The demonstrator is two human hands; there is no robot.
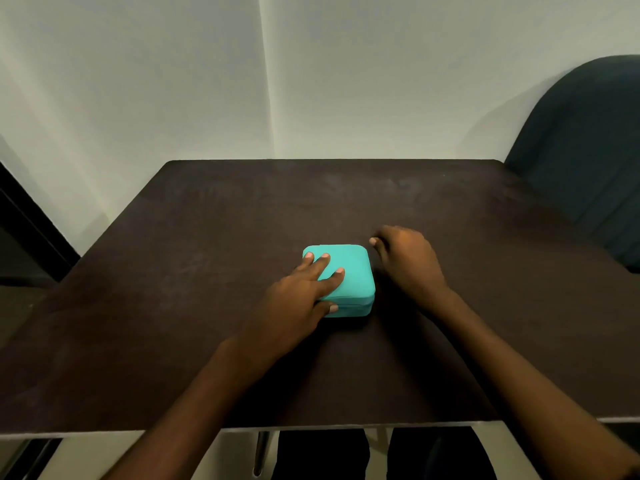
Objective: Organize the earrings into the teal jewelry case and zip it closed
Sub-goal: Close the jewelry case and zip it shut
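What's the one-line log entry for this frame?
case: lid down, on table | left hand: flat on lid | right hand: curled at case's far right corner | earrings: none visible

Case near the middle of the table, left hand flat on its lid with thumb against the near side, right hand on the table just right of it, chair behind the table's right corner
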